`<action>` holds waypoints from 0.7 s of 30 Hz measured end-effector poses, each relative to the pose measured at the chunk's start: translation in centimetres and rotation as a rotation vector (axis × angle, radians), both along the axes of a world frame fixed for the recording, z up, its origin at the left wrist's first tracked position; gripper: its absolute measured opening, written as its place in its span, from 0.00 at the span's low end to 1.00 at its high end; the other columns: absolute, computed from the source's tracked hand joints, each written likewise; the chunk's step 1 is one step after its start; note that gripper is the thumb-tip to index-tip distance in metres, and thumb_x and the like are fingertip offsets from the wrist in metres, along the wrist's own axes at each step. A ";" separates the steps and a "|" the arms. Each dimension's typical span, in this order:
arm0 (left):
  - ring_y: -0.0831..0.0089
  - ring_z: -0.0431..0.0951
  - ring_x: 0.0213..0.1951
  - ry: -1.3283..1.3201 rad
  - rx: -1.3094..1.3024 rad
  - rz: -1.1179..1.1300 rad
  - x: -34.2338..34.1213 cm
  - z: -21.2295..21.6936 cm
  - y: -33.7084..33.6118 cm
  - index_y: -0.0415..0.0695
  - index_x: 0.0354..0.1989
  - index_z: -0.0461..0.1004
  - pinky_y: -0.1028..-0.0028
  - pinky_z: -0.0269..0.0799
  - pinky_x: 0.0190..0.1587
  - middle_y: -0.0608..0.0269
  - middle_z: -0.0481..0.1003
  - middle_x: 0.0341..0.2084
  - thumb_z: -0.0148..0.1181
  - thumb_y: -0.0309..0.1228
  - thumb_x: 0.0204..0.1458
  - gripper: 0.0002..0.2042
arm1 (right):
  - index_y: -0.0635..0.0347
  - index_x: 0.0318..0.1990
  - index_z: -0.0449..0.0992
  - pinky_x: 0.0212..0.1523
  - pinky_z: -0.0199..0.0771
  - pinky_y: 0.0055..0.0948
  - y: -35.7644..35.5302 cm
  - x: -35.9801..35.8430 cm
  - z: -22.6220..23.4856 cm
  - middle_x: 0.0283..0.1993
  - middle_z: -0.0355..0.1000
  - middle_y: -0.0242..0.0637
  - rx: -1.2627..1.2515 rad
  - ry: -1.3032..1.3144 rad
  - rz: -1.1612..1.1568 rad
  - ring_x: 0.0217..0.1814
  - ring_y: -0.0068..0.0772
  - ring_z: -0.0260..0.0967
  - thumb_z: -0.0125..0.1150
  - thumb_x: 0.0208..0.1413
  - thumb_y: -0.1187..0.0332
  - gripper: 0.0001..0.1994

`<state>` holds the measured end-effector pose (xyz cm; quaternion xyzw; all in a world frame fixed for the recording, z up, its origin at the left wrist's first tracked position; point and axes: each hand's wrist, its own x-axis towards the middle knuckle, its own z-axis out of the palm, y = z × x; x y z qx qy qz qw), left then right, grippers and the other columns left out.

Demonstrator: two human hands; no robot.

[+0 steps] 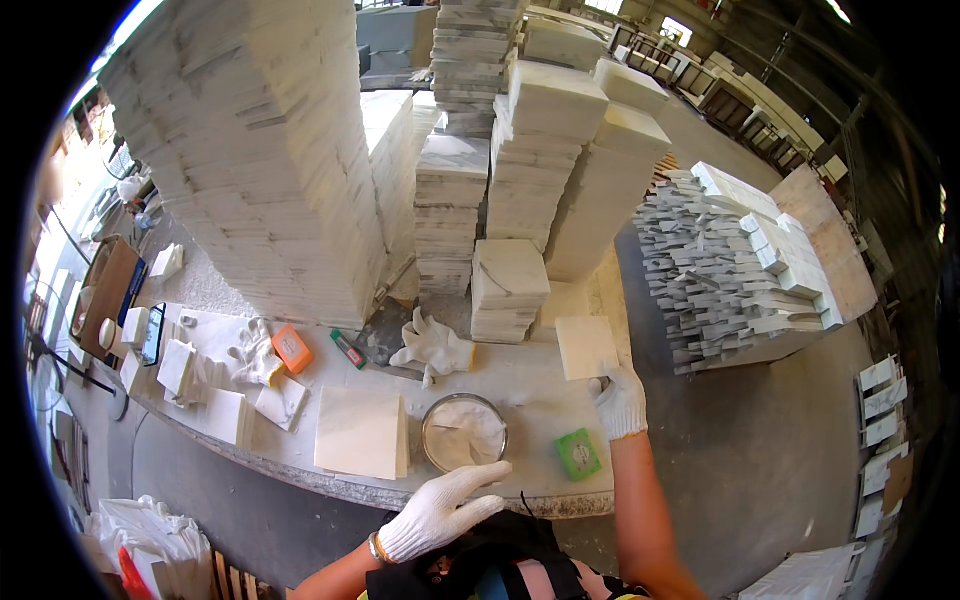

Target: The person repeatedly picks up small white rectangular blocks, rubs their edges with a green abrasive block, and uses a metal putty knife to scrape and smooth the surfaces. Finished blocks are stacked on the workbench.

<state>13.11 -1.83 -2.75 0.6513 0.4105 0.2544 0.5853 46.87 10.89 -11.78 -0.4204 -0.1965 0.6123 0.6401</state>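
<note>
My right hand (621,402), in a white knit glove, grips the near right corner of a square cream stone tile (586,346) at the right end of the stone worktop (520,375). My left hand (447,512), gloved too, hovers at the worktop's front edge with fingers stretched out and nothing in them. Just beyond it stands a round bowl (427,448) holding white material. A small stack of cream tiles (358,432) lies left of the bowl. To its right is a green block (577,454), nearest my right forearm.
Tall stacks of stone tiles (280,180) and narrower piles (545,150) rise along the back. Spare white gloves (434,345), an orange block (292,349), a small green-and-red item (348,349) and a phone (153,334) lie leftward. Right stands a tile-laden pallet (730,280).
</note>
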 end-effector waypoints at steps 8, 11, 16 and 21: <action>0.59 0.72 0.64 -0.007 -0.051 0.012 -1.6 1.5 -0.9 0.40 0.65 0.70 0.66 0.64 0.67 0.51 0.73 0.61 0.60 0.38 0.62 0.25 | 0.57 0.52 0.75 0.38 0.79 0.31 11.0 1.8 -4.6 0.45 0.77 0.32 -0.079 -0.084 -0.039 0.44 0.31 0.76 0.61 0.56 0.75 0.15; 0.61 0.75 0.61 -0.063 -0.099 0.072 -2.2 2.9 -1.0 0.37 0.64 0.71 0.66 0.67 0.65 0.51 0.75 0.59 0.60 0.32 0.60 0.23 | 0.57 0.50 0.75 0.39 0.79 0.32 12.7 1.3 -5.9 0.44 0.76 0.34 -0.102 -0.095 -0.048 0.45 0.33 0.75 0.61 0.57 0.76 0.13; 0.65 0.77 0.58 -0.016 -0.101 0.141 -3.4 5.5 -0.9 0.35 0.61 0.73 0.68 0.69 0.63 0.52 0.77 0.57 0.61 0.30 0.57 0.23 | 0.58 0.51 0.74 0.40 0.80 0.35 12.9 1.6 -7.1 0.43 0.76 0.36 -0.085 -0.112 -0.064 0.45 0.34 0.75 0.62 0.57 0.74 0.14; 0.63 0.79 0.55 -0.011 -0.097 0.328 -4.5 8.6 -1.5 0.33 0.57 0.76 0.67 0.70 0.62 0.51 0.81 0.52 0.61 0.31 0.51 0.25 | 0.64 0.52 0.75 0.43 0.80 0.37 11.4 -1.8 -1.2 0.46 0.77 0.38 -0.304 -0.499 -0.097 0.49 0.39 0.75 0.65 0.56 0.69 0.17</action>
